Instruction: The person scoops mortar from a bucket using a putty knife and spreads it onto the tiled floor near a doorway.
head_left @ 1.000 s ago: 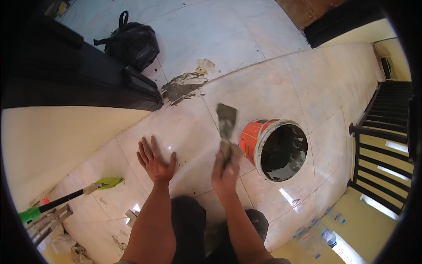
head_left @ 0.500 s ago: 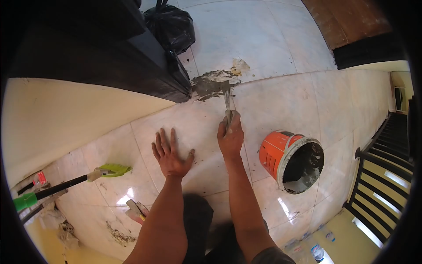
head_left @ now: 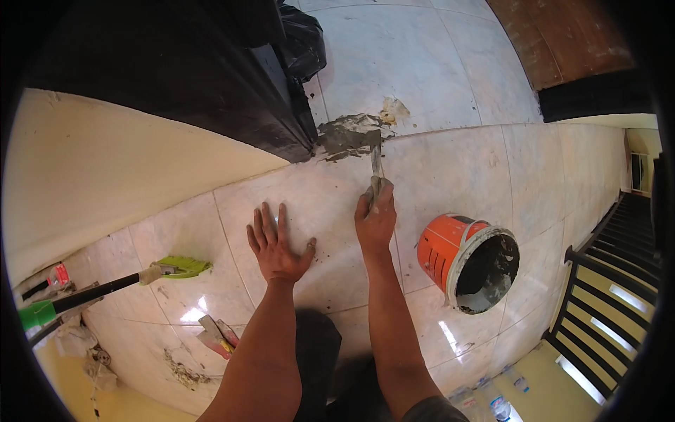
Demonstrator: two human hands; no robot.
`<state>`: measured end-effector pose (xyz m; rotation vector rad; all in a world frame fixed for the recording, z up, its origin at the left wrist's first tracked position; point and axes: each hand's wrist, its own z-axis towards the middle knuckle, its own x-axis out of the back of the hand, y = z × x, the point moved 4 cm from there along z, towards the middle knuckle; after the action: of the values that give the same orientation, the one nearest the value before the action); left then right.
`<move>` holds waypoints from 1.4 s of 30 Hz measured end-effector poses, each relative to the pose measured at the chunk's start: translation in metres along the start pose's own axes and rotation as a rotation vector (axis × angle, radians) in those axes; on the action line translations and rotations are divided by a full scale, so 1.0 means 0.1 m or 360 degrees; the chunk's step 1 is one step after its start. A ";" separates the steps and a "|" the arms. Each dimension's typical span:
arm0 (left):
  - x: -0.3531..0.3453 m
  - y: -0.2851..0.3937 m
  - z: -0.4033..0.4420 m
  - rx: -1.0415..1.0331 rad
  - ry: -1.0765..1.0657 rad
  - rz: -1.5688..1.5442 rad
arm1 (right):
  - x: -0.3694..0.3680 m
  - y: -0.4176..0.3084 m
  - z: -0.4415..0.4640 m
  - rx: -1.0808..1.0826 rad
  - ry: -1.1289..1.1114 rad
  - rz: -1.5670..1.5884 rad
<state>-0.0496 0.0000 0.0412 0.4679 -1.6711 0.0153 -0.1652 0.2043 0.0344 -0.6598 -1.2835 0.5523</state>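
Note:
My right hand [head_left: 376, 218] is closed around the handle of a putty knife [head_left: 376, 156]. Its blade touches the right part of a wet grey cement patch [head_left: 344, 137] on the floor, beside the foot of a dark door frame [head_left: 281, 130]. My left hand [head_left: 280, 250] lies flat on a pale tile, fingers spread, with nothing in it. To the right of my right forearm is an orange bucket [head_left: 437, 252], tilted in view, its inside smeared with grey cement.
A lime-green broom [head_left: 183, 266] lies at the left. Another flat-bladed tool [head_left: 218, 336] rests by my left forearm, near dried crumbs [head_left: 184, 369]. A black bag [head_left: 304, 43] sits behind the door frame. Black railings [head_left: 605, 302] stand at the right; plastic bottles [head_left: 500, 408] lie below.
The view has shifted slightly. The putty knife's blade has moved a little right relative to the cement patch. My left hand stays flat on the tile.

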 end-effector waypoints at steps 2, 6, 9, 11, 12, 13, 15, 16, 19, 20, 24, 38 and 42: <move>-0.01 -0.01 0.00 -0.0008 0.0011 -0.0001 | 0.02 0.00 0.01 0.0000 0.0006 -0.0016; -0.04 -0.03 0.00 0.0003 -0.0002 0.0000 | 0.04 0.02 0.03 0.0062 0.0049 -0.0040; -0.04 -0.03 -0.01 -0.0005 0.0011 -0.0001 | 0.04 0.05 0.02 0.0061 0.0031 -0.0027; -0.02 -0.02 -0.01 -0.0008 0.0009 0.0006 | 0.05 0.05 0.02 0.0047 0.0025 -0.0024; -0.02 -0.01 -0.01 -0.0012 0.0008 0.0014 | 0.05 0.06 0.02 0.0032 0.0020 -0.0020; -0.01 -0.01 0.00 -0.0009 0.0009 0.0013 | 0.04 0.06 0.01 0.0035 0.0018 -0.0019; -0.01 -0.01 0.00 0.0008 -0.0024 0.0020 | 0.05 0.03 -0.01 0.0123 0.0053 0.0080; -0.02 -0.01 0.00 0.0011 -0.0024 0.0020 | 0.05 0.02 -0.02 0.0125 0.0050 0.0081; -0.02 -0.02 -0.01 0.0010 -0.0014 0.0019 | 0.03 -0.05 -0.06 0.0211 0.0054 0.0092; -0.01 -0.02 -0.01 0.0007 -0.0013 0.0000 | 0.01 -0.07 -0.08 0.0193 0.0000 0.0059; -0.01 -0.02 0.00 0.0012 -0.0026 0.0012 | -0.01 -0.09 -0.11 0.0198 -0.0043 -0.0051; -0.04 -0.04 0.00 0.0051 -0.0072 -0.0002 | 0.00 -0.04 -0.18 0.0229 -0.0016 -0.0132; -0.04 -0.04 0.00 0.0046 -0.0064 0.0006 | 0.03 -0.02 -0.23 0.0078 -0.0105 -0.0079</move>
<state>-0.0486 -0.0025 0.0364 0.4896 -1.7132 0.0334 -0.1420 0.2018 0.0343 -0.5717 -1.3403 0.5669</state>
